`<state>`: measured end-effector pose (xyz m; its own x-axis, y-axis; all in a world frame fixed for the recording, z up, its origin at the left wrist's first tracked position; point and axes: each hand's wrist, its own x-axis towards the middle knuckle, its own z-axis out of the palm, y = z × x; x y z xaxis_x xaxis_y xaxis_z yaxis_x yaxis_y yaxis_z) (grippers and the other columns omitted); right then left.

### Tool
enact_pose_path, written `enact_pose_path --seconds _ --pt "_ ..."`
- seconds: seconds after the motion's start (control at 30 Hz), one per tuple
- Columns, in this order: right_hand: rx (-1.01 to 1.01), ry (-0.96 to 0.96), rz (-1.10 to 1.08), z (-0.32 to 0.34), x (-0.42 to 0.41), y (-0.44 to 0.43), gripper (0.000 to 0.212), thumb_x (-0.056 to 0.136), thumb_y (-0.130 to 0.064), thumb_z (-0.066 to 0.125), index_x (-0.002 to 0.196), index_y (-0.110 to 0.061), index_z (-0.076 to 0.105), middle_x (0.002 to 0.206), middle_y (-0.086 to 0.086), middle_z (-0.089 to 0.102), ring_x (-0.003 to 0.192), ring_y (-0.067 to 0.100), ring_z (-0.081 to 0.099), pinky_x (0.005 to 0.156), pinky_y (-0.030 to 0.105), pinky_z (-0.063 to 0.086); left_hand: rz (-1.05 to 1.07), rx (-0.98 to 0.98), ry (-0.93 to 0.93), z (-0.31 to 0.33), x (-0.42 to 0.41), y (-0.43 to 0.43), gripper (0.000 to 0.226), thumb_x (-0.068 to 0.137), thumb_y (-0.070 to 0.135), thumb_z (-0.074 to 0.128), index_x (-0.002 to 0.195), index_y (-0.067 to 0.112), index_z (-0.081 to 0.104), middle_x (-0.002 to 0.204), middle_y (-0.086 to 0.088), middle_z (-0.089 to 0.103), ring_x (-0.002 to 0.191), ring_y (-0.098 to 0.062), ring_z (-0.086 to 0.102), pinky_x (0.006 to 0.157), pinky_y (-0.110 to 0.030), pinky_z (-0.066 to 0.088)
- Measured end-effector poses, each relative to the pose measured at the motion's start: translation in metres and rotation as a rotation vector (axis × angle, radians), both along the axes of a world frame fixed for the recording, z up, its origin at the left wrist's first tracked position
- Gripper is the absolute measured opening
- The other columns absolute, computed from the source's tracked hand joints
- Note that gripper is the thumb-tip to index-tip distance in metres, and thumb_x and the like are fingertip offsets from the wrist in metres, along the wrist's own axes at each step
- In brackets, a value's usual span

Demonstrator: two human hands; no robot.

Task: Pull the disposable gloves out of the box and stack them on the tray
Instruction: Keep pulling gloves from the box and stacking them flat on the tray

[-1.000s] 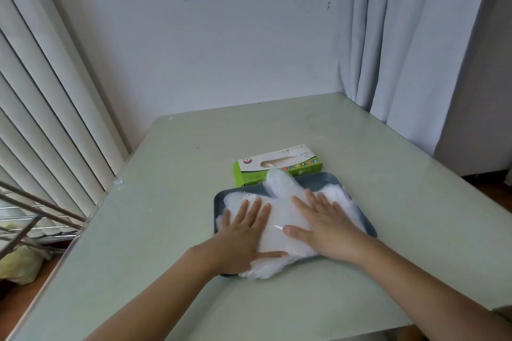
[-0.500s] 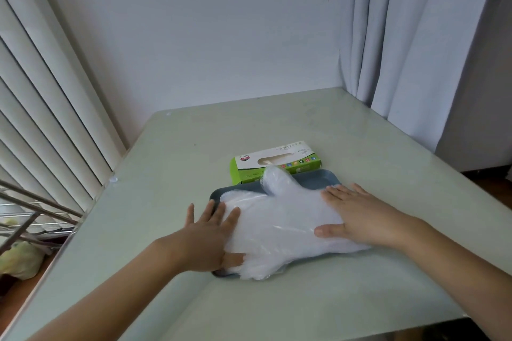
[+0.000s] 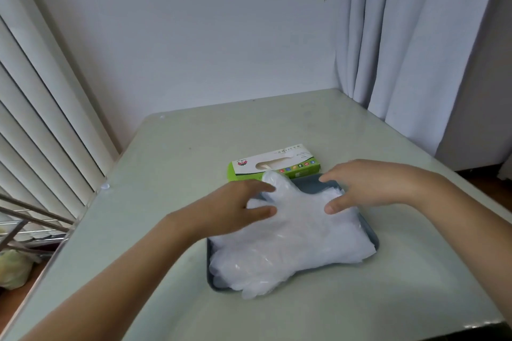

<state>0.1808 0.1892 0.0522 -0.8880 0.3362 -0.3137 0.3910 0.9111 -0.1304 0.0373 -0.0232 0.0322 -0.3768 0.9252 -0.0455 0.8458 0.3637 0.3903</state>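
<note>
Pale green glossy tabletop fills the lower two thirds of the frame. White wall behind, slat blinds left, grey curtain upper right.

Dark blue-grey rectangular plastic tray sits at lower centre. Its long axis runs from lower left toward upper right.

A stack of translucent white disposable plastic gloves covers nearly all of the tray. The finger ends spill over the near-left rim. One glove thumb sticks up at the far edge, pointing at the box.

Green-and-white cardboard glove box lies flat at centre frame, just beyond the tray's far rim. Cannot tell whether it touches the rim. Its long axis goes left-right, tilted slightly up to the right. The top slot faces up, with something pale showing in it.

Left hand comes in from lower left and sits over the far-left part of the stack. Fingers are loosely bent, thumb spread, nothing clasped. Right hand comes in from the right over the far-right part. Fingers reach leftward, thumb is down by the film, and it holds nothing. Whether either one actually presses on the gloves is unclear.

Key relation: the box lies straight ahead of both hands, up-frame past the stack. The left fingertips sit just below the slot. The right fingertips are off the box's right end. So the left looks marginally nearer the opening, though depth is hard to read.

Judgement: the next pull means reaching forward over the raised glove thumb to the slot. That reach could snag the top sheet or drag the light box.
</note>
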Motion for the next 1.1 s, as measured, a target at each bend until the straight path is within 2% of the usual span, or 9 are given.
enact_pose_path --seconds 0.13,0.3,0.43,0.53,0.67,0.73,0.87,1.03,1.1 --pt "0.028 0.023 0.018 0.009 -0.011 -0.009 0.053 0.088 -0.052 0.058 0.135 -0.029 0.05 0.136 -0.005 0.051 0.122 0.015 0.05 0.101 0.033 0.042 -0.095 -0.017 0.024 -0.018 0.013 0.027 0.057 0.092 0.047 0.057 0.144 0.027 0.041 0.146 0.01 0.044 0.132 -0.008 0.041 0.106 -0.019 0.03" --pt "-0.135 0.464 -0.08 0.018 -0.043 -0.014 0.017 0.09 -0.023 0.06 0.1 -0.016 0.072 0.097 -0.005 0.069 0.09 0.012 0.062 0.084 0.026 0.048 0.113 0.121 0.006 -0.02 -0.017 0.037 0.057 0.091 0.037 0.062 0.142 0.02 0.044 0.147 0.002 0.042 0.131 -0.013 0.041 0.097 -0.015 0.028" --pt "-0.14 0.491 -0.082 0.007 -0.09 -0.014 0.017 0.088 -0.01 0.058 0.094 -0.012 0.074 0.089 -0.006 0.066 0.08 0.008 0.058 0.074 0.02 0.042 0.334 0.173 -0.113 -0.026 -0.048 0.042 0.065 0.087 0.041 0.066 0.142 0.017 0.042 0.147 0.0 0.04 0.132 -0.016 0.041 0.092 -0.016 0.027" --pt "-0.108 0.369 -0.121 -0.016 -0.12 -0.009 0.015 0.084 -0.009 0.06 0.083 -0.008 0.075 0.085 0.001 0.072 0.081 0.019 0.065 0.067 0.025 0.047 0.363 0.115 -0.183 -0.04 -0.06 0.044 0.081 0.084 0.053 0.064 0.148 0.017 0.03 0.156 -0.002 0.027 0.142 -0.017 0.028 0.111 -0.027 0.024" --pt "-0.073 0.341 -0.202 -0.037 -0.138 -0.011 0.04 0.082 -0.034 0.07 0.054 -0.011 0.051 0.054 0.003 0.047 0.058 0.023 0.048 0.049 0.028 0.031 0.334 0.067 -0.204 -0.056 -0.064 0.042 0.095 0.081 0.062 0.061 0.153 0.02 0.017 0.161 0.001 0.008 0.147 -0.016 0.011 0.119 -0.046 0.015" --pt "-0.056 0.365 -0.258 -0.046 -0.145 -0.016 0.048 0.08 -0.048 0.068 0.058 -0.013 0.045 0.059 0.002 0.044 0.064 0.021 0.046 0.05 0.028 0.027 0.324 0.051 -0.209 -0.059 -0.067 0.042 0.101 0.078 0.067 0.061 0.154 0.02 0.013 0.161 0.004 0.005 0.148 -0.014 0.006 0.118 -0.047 0.014" --pt "0.052 0.339 -0.308 -0.064 -0.161 -0.027 0.051 0.084 -0.059 0.059 0.103 -0.011 0.062 0.105 0.006 0.063 0.117 0.023 0.042 0.075 0.031 0.036 0.289 -0.055 -0.176 -0.066 -0.079 0.045 0.111 0.066 0.08 0.05 0.153 0.021 0.015 0.162 0.004 -0.001 0.148 -0.019 0.003 0.117 -0.05 0.016" --pt "0.118 0.401 -0.359 -0.067 -0.164 -0.021 0.014 0.091 -0.014 0.056 0.102 -0.007 0.061 0.109 0.01 0.063 0.11 0.027 0.051 0.071 0.029 0.037 0.24 -0.063 -0.165 -0.07 -0.082 0.045 0.084 0.073 0.079 0.039 0.144 0.038 0.028 0.156 0.006 0.01 0.144 -0.025 0.013 0.112 -0.052 0.022" --pt "0.077 0.417 -0.385 -0.067 -0.163 -0.017 0.01 0.087 -0.002 0.052 0.082 -0.006 0.059 0.091 0.01 0.061 0.095 0.029 0.055 0.066 0.028 0.036 0.227 -0.038 -0.175 -0.07 -0.082 0.045 0.08 0.064 0.085 0.032 0.137 0.052 0.031 0.15 0.008 0.016 0.138 -0.025 0.02 0.111 -0.052 0.024"
